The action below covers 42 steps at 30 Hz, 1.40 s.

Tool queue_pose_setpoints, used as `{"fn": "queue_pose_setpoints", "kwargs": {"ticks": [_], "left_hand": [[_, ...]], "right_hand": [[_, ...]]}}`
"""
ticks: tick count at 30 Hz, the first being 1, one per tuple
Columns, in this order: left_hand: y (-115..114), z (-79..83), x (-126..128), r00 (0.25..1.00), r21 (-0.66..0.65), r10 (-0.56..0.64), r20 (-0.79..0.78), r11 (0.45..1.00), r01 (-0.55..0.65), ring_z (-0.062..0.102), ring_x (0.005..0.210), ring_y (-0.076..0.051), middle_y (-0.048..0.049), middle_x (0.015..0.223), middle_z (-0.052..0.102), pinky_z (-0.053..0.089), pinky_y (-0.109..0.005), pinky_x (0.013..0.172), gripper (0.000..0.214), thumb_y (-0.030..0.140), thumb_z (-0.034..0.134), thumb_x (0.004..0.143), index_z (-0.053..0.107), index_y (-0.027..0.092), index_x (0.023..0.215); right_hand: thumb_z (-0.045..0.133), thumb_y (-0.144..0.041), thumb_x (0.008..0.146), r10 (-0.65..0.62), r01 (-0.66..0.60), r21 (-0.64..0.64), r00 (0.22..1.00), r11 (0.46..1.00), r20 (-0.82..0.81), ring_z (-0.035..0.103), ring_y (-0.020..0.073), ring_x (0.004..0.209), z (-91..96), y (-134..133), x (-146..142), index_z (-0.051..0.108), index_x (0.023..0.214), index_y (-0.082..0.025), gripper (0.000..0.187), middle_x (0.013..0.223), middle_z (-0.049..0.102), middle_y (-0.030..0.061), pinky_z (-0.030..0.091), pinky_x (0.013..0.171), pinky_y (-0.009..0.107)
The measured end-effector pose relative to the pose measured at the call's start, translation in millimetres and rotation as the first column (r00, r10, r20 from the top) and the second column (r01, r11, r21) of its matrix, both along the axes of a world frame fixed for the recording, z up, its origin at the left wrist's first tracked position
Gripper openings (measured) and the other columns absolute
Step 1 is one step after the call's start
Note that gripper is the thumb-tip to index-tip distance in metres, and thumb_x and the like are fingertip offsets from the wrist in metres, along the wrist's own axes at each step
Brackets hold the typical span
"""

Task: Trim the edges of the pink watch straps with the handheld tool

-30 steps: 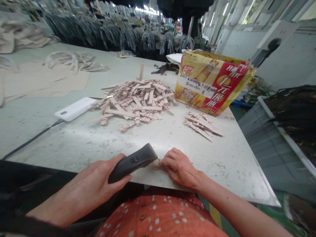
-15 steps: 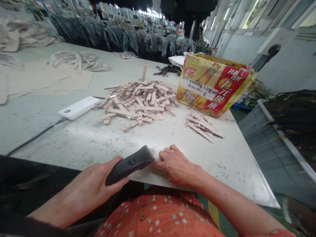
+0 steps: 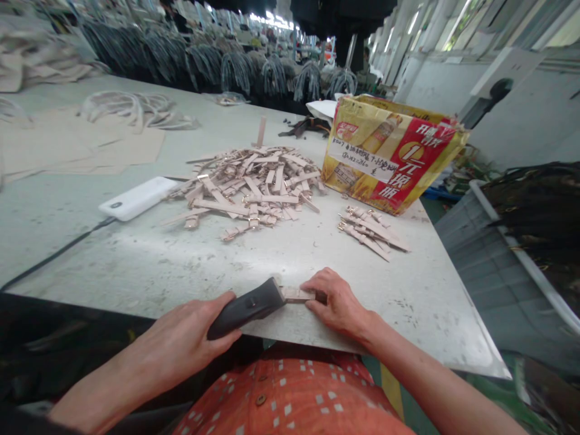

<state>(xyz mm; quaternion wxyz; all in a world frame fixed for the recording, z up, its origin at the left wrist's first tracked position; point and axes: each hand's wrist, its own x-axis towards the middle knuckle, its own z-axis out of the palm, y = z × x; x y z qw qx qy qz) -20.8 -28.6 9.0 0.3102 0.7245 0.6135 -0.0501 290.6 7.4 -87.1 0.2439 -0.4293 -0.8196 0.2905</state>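
In the lower centre of the frame, a dark handheld tool [image 3: 247,308] shaped like a hair clipper is gripped by the left hand [image 3: 199,329], whose fingers and thumb are wrapped around its body. The tool is tilted, with its head raised toward the right. Just beyond that head, a pale strap [image 3: 296,293] is laid near the front edge of the desk [image 3: 158,266]. The strap's right end is held by the right hand [image 3: 338,299], with thumb and fingers bent around it and drawn nearly together. Whether the strap's left end is touched by the tool cannot be told.

At the middle of the frame, a large heap of similar straps [image 3: 254,184], many fitted with gold-coloured buckles, is spread on the desk. A smaller group of straps [image 3: 371,231] is placed right of centre, just in front of a yellow and red carton [image 3: 392,151]. Left of the heap, a white device [image 3: 138,198] is joined to a dark cable [image 3: 54,257], which is run toward the left edge. In the upper left, flat beige sheets [image 3: 81,148] are overlapped, with pale looped strips [image 3: 136,109] set behind. At the right edge, a grey bin [image 3: 480,260] is filled with dark items.
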Motion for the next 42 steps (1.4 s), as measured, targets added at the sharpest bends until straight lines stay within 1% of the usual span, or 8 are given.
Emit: {"fn": "queue_pose_setpoints", "kwargs": {"ticks": [7,14,18,24,29,33,38,42], "left_hand": [[-3,6.2,10,0.999,0.02,-0.016,-0.047,1.0,0.017,0.086,0.105,-0.036,-0.0097,0.106,0.091,0.056,-0.04,0.089,0.037,0.05,0.057,0.09,0.078,0.028,0.111],[11,4.1,26,0.995,0.007,-0.089,-0.041,0.996,0.089,0.082,0.087,-0.032,-0.0085,0.095,0.088,0.051,-0.039,0.077,0.03,0.051,0.056,0.092,0.073,0.029,0.102],[17,2.9,37,0.995,0.014,-0.092,-0.033,0.996,0.092,0.08,0.083,-0.03,-0.0067,0.091,0.085,0.049,-0.037,0.075,0.025,0.048,0.057,0.092,0.071,0.029,0.1],[22,-3.0,19,0.999,0.081,0.002,0.035,0.997,-0.005,0.081,0.087,-0.03,-0.0057,0.094,0.086,0.051,-0.036,0.078,0.028,0.05,0.058,0.092,0.072,0.028,0.1],[8,-4.2,-2,0.999,0.074,0.027,0.034,0.997,-0.029,0.08,0.082,-0.028,-0.0026,0.09,0.086,0.051,-0.035,0.076,0.031,0.053,0.06,0.093,0.076,0.029,0.102],[1,-1.4,8,1.0,0.028,-0.01,0.02,1.0,0.009,0.081,0.08,-0.027,-0.0029,0.088,0.086,0.05,-0.034,0.074,0.024,0.046,0.06,0.092,0.076,0.029,0.098],[15,-0.6,28,1.0,0.078,-0.019,0.007,0.997,0.019,0.082,0.088,-0.031,-0.0085,0.095,0.087,0.051,-0.035,0.077,0.023,0.042,0.064,0.09,0.075,0.026,0.102],[24,-2.9,32,0.999,0.121,-0.026,0.042,0.992,0.021,0.083,0.095,-0.031,-0.0096,0.103,0.089,0.053,-0.035,0.081,0.026,0.042,0.065,0.09,0.076,0.026,0.107]], "right_hand": [[0.08,-0.002,0.085,0.013,-0.018,-0.057,0.996,0.998,-0.086,0.074,0.0254,0.104,-4.6,-2,-9,0.091,0.12,-0.023,0.041,0.109,0.083,0.0083,0.058,0.095,0.039],[0.083,-0.008,0.082,-0.075,0.059,-0.13,0.99,0.99,-0.12,0.075,0.0239,0.099,-7.6,2,-8,0.076,0.151,-0.024,0.072,0.11,0.084,0.005,0.06,0.095,0.04],[0.083,-0.01,0.084,-0.096,0.074,-0.146,0.984,0.987,-0.151,0.076,0.0225,0.095,-14.5,4,-9,0.068,0.16,-0.02,0.078,0.11,0.085,0.0053,0.061,0.096,0.04],[0.087,-0.01,0.079,-0.117,0.091,-0.192,0.984,0.977,-0.131,0.077,0.0239,0.101,-13.2,4,-9,0.069,0.16,-0.026,0.085,0.114,0.086,0.0032,0.061,0.101,0.042],[0.085,-0.006,0.077,-0.112,0.09,-0.172,0.987,0.981,-0.119,0.078,0.0235,0.102,-12.5,4,-8,0.072,0.157,-0.027,0.084,0.114,0.086,0.0032,0.061,0.102,0.043],[0.085,-0.006,0.075,-0.119,0.093,-0.181,0.983,0.979,-0.139,0.078,0.0234,0.098,-14.7,6,-8,0.074,0.155,-0.024,0.083,0.112,0.087,0.0036,0.062,0.099,0.041],[0.085,-0.007,0.073,-0.151,0.117,-0.19,0.973,0.975,-0.173,0.079,0.0231,0.096,-16.6,8,-8,0.077,0.151,-0.023,0.08,0.108,0.087,0.0022,0.062,0.098,0.04],[0.087,-0.009,0.071,-0.179,0.145,-0.187,0.967,0.971,-0.181,0.079,0.0218,0.094,-17.0,11,-8,0.08,0.147,-0.023,0.077,0.106,0.087,0.0013,0.063,0.096,0.038]]}}
